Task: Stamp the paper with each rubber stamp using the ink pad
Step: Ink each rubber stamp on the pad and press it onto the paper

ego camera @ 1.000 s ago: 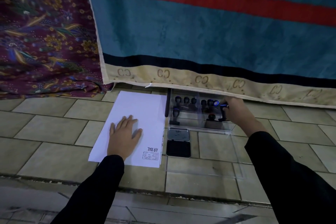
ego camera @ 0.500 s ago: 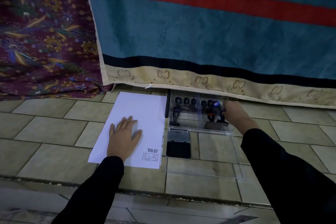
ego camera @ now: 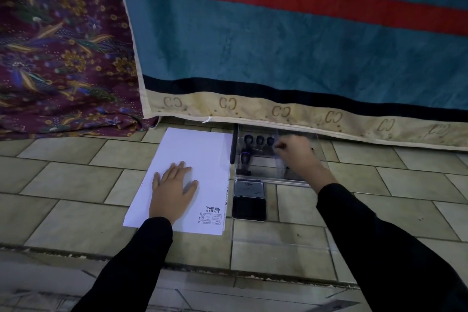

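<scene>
A white sheet of paper (ego camera: pixel 195 159) lies on the tiled floor, with an "AIR MAIL" print and a boxed print near its lower right corner. My left hand (ego camera: pixel 172 190) rests flat on it, fingers spread. To the right stands a clear plastic box (ego camera: pixel 255 176) holding several black rubber stamps (ego camera: pixel 247 157). My right hand (ego camera: pixel 296 157) is inside the box over the stamps on the right side, blurred, fingers curled. Whether it grips a stamp is unclear. The ink pad (ego camera: pixel 249 208) lies open in front of the box, its grey lid (ego camera: pixel 249 187) folded back.
A teal blanket with a red stripe (ego camera: pixel 291 45) hangs just behind the box. A purple floral cloth (ego camera: pixel 63 53) is at the left. The box's clear lid (ego camera: pixel 278 238) lies flat near the ink pad. A step edge (ego camera: pixel 177 263) runs across below.
My right hand set the blue-ringed stamp down in the box's right side, then slid left over the other stamps. My left hand and the paper stayed put.
</scene>
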`<state>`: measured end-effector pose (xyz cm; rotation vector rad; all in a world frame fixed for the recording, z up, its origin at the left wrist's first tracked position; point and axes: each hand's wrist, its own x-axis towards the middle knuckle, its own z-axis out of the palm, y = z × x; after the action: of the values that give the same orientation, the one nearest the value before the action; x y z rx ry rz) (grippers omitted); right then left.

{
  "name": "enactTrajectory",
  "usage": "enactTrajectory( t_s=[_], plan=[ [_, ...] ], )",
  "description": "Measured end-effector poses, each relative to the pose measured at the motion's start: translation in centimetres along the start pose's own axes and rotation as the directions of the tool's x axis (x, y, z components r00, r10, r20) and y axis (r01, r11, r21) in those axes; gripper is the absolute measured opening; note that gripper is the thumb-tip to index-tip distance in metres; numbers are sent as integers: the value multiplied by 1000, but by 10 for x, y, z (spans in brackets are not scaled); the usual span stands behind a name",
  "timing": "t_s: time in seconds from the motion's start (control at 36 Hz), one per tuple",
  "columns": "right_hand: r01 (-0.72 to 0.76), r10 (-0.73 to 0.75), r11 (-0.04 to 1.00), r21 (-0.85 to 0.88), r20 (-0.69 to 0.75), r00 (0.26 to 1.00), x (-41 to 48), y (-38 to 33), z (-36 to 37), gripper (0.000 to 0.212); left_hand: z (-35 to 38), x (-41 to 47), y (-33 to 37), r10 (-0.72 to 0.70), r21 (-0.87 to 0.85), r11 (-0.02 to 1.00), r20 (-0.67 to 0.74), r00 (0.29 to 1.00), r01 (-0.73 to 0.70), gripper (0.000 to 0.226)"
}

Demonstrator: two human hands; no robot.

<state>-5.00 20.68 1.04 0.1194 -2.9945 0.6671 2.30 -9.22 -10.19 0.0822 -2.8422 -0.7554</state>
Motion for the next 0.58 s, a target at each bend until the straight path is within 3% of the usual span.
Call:
enactTrajectory(
  t_s=[0.11,0.28,0.47,0.53,0.58],
  plan=[
    [109,-121,991,76,172,978,6,-30,28,26,-2,1,-2,-24,-105,994,-14,1000,22,39],
    [-3,-6,999,32,260,966,15,-44,54,31,-11,2,0,-105,-432,898,-26,994,84,31],
    [-60,42,990,131,134,990,21,-47,59,17,-29,2,2,-235,-768,610,59,970,195,31],
    [-47,33,981,187,77,996,19,-47,57,15,-33,3,3,-267,-793,574,57,962,206,28],
    [-24,17,971,239,33,999,16,-47,53,15,-34,4,5,-268,-773,603,36,963,197,28]
  ],
)
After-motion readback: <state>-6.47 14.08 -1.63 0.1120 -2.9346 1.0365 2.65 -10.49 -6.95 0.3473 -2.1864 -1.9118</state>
